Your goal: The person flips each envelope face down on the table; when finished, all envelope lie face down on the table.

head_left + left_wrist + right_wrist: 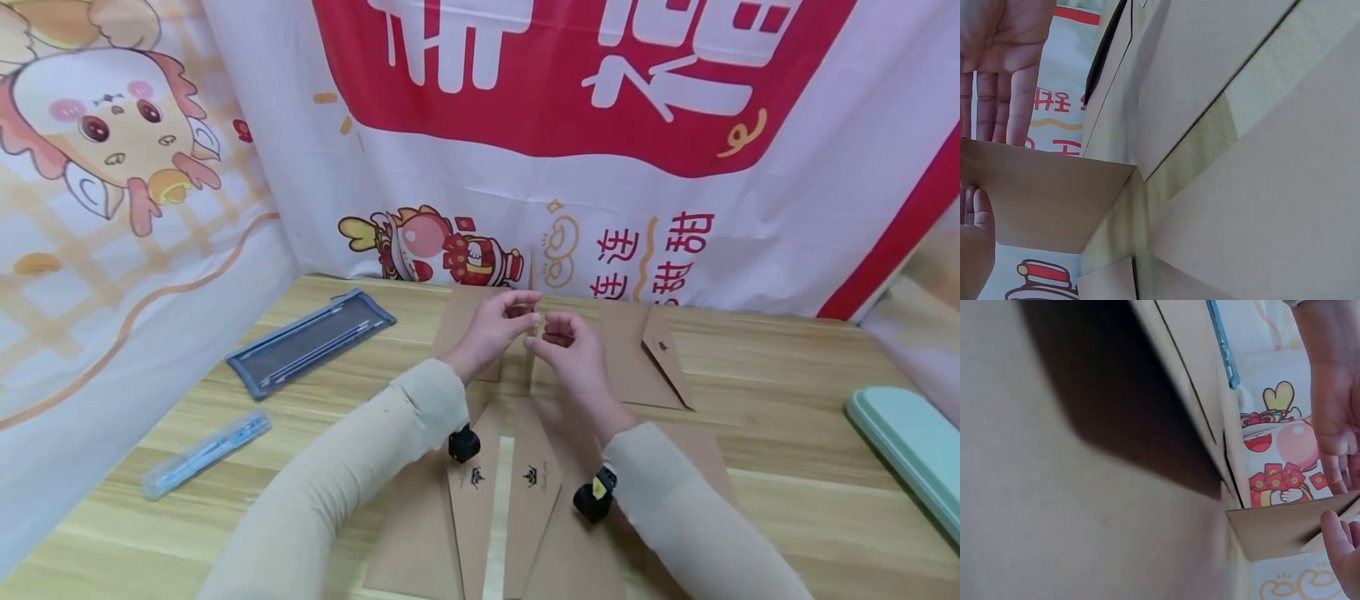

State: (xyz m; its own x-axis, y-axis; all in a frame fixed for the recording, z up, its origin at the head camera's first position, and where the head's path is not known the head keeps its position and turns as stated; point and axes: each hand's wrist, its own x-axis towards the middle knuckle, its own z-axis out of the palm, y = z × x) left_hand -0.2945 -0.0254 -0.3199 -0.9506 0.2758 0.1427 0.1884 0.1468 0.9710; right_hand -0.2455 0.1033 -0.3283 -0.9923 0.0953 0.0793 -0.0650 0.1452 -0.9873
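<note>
Brown card (1054, 200) between left hand (495, 329) and right hand (576, 354): whether pinched, I cannot tell.

Upright brown envelope (1054, 194)

Nearly edge-on in the head view, it stands at the tabletop (780, 400) between the left hand (491, 329) and the right hand (576, 354). The left face is plain; the right face shows a slanting flap (1316, 544) beside a dark shadow.

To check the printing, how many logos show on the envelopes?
3: the near left logo, the near right logo beside it, and the far right logo. Others may be hidden.
</note>
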